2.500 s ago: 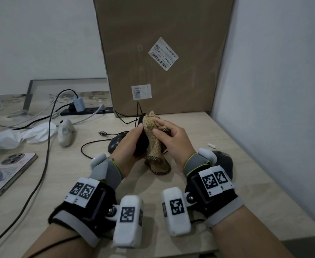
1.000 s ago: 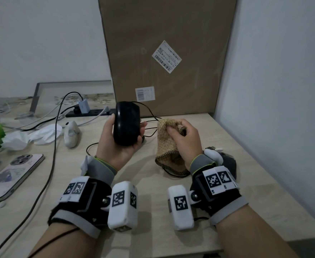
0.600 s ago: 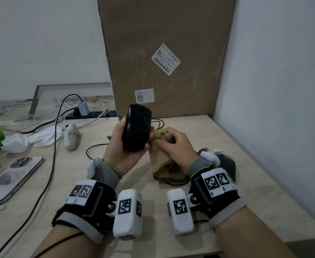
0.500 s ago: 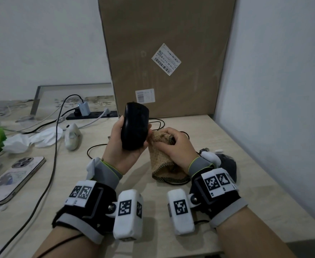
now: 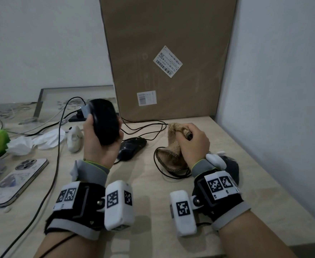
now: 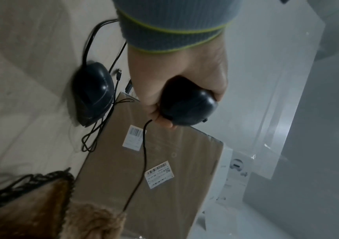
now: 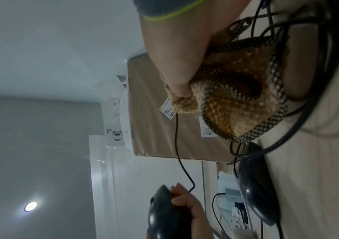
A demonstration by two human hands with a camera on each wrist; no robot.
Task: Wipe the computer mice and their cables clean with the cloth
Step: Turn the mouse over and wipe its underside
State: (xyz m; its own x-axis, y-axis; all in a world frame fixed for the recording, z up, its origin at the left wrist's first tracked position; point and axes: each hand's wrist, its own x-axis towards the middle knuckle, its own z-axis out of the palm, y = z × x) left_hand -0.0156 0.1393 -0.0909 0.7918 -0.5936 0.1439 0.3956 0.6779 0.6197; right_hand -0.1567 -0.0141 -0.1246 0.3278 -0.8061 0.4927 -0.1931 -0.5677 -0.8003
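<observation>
My left hand (image 5: 97, 140) grips a black mouse (image 5: 104, 123) and holds it upright above the desk; the left wrist view shows the same black mouse (image 6: 187, 108) in my fingers. Its thin black cable (image 5: 143, 125) runs right into the tan fuzzy cloth (image 5: 173, 144), which my right hand (image 5: 194, 144) grips bunched around it. In the right wrist view the cable (image 7: 177, 137) comes out of the cloth (image 7: 236, 97). A second black mouse (image 5: 132, 146) lies on the desk between my hands. A third dark mouse (image 5: 231, 164) sits partly hidden behind my right wrist.
A tall cardboard box (image 5: 168, 58) leans against the back wall, and a wall closes the right side. A white mouse (image 5: 75, 138), crumpled tissue (image 5: 35, 140), a phone (image 5: 13, 181), a power strip (image 5: 76, 118) and loose cables (image 5: 56, 164) lie to the left.
My left hand has carried the black mouse left and away from the cloth, drawing its cable out through the cloth. My right hand stays low with the cloth.
</observation>
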